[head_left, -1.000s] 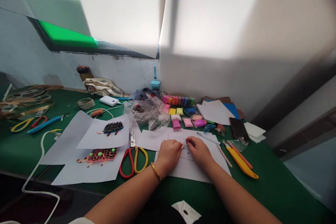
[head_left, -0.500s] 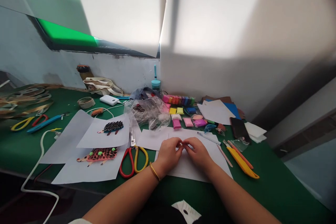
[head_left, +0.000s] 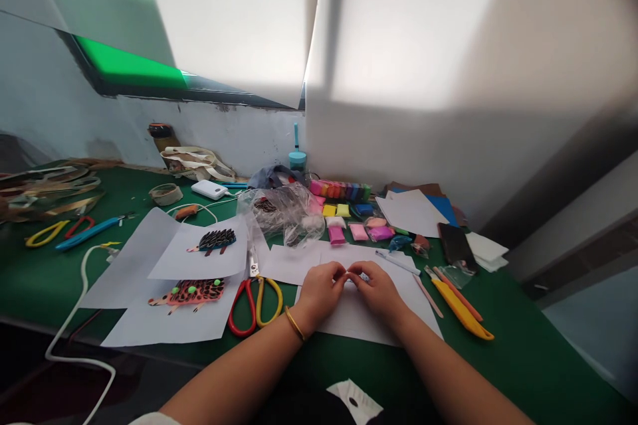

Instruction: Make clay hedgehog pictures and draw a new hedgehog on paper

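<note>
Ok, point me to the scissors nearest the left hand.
In the head view, the scissors lie left of the left hand, just right of the pink animal picture.

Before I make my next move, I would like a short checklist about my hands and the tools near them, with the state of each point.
1. Left hand and right hand brought together: ok, over the white paper.
2. Thing between the fingertips identified: cannot tell, too small and covered.
3. Paper free of tools: not ok, a pen lies across its far right corner.
4. Scissors laid down: ok, left of the hands.
5. Scissor tips visible: not ok, hidden.
</note>
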The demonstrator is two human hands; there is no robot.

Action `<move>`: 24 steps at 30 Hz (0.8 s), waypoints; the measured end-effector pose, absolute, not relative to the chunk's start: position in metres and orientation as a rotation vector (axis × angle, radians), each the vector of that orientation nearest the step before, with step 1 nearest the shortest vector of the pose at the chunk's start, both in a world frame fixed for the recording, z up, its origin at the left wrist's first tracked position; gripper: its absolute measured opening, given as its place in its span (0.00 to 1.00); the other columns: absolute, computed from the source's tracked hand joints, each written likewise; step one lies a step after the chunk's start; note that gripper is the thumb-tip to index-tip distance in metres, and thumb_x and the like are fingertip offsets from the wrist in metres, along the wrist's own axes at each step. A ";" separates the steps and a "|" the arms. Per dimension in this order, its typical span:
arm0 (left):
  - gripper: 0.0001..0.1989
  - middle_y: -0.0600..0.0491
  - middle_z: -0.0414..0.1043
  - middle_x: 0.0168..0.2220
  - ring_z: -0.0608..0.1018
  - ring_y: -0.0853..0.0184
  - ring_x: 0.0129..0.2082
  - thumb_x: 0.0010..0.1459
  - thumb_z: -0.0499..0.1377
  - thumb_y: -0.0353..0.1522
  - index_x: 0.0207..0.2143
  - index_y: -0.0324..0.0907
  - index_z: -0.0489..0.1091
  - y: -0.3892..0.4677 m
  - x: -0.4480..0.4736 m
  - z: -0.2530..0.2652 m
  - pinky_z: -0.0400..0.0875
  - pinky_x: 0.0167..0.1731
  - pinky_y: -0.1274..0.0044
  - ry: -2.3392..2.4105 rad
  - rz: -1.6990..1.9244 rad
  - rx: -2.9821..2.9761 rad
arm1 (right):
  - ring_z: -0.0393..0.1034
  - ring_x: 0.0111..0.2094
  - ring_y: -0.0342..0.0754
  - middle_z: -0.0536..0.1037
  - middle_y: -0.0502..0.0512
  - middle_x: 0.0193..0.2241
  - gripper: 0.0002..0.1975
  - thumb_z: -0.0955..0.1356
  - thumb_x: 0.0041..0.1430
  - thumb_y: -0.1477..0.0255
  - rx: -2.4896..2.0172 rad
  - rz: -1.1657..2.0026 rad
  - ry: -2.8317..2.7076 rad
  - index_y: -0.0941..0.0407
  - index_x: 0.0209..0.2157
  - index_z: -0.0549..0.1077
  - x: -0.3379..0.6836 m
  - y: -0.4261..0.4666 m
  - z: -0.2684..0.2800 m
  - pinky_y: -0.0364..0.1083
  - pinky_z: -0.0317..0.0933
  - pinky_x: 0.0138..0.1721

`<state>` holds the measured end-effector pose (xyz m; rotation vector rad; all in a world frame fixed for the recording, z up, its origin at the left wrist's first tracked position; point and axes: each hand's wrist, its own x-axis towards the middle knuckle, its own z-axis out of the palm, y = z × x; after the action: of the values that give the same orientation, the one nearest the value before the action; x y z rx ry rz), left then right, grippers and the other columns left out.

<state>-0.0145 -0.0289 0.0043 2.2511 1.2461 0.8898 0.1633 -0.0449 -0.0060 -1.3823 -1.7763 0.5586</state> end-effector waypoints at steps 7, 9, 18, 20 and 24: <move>0.08 0.53 0.78 0.35 0.76 0.65 0.35 0.62 0.56 0.34 0.35 0.44 0.75 -0.028 -0.014 0.003 0.64 0.37 0.75 1.241 0.876 2.295 | 0.71 0.41 0.51 0.78 0.53 0.36 0.09 0.65 0.59 0.65 -1.404 0.593 -1.740 0.52 0.35 0.76 0.164 -0.043 -0.009 0.50 0.63 0.45; 0.09 0.53 0.78 0.35 0.76 0.66 0.33 0.63 0.56 0.35 0.34 0.44 0.75 -0.028 -0.014 0.004 0.63 0.36 0.76 1.245 0.877 2.294 | 0.71 0.43 0.52 0.79 0.54 0.39 0.10 0.65 0.59 0.64 -1.398 0.615 -1.718 0.52 0.37 0.76 0.166 -0.041 -0.010 0.51 0.62 0.47; 0.16 0.52 0.76 0.29 0.74 0.66 0.30 0.65 0.53 0.41 0.30 0.43 0.74 -0.028 -0.013 0.006 0.59 0.31 0.76 1.267 0.823 2.359 | 0.71 0.40 0.51 0.79 0.53 0.36 0.09 0.64 0.57 0.67 -1.482 0.631 -1.677 0.53 0.36 0.75 0.167 -0.032 -0.006 0.49 0.62 0.43; 0.15 0.52 0.76 0.29 0.74 0.65 0.30 0.64 0.53 0.39 0.30 0.43 0.74 -0.027 -0.013 0.006 0.58 0.32 0.75 1.272 0.792 2.392 | 0.70 0.40 0.51 0.79 0.52 0.35 0.09 0.64 0.57 0.67 -1.497 0.607 -1.703 0.53 0.34 0.75 0.166 -0.031 -0.005 0.50 0.61 0.43; 0.13 0.52 0.76 0.31 0.74 0.64 0.33 0.64 0.54 0.39 0.33 0.43 0.74 -0.030 -0.012 0.007 0.58 0.34 0.74 1.333 0.777 2.447 | 0.70 0.39 0.51 0.79 0.52 0.34 0.09 0.64 0.57 0.67 -1.514 0.628 -1.713 0.52 0.33 0.75 0.164 -0.029 -0.004 0.49 0.60 0.42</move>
<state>-0.0120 -0.0296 0.0074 2.4472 1.3329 0.7765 0.1643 -0.0294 -0.0040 -1.5141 -1.7127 0.6279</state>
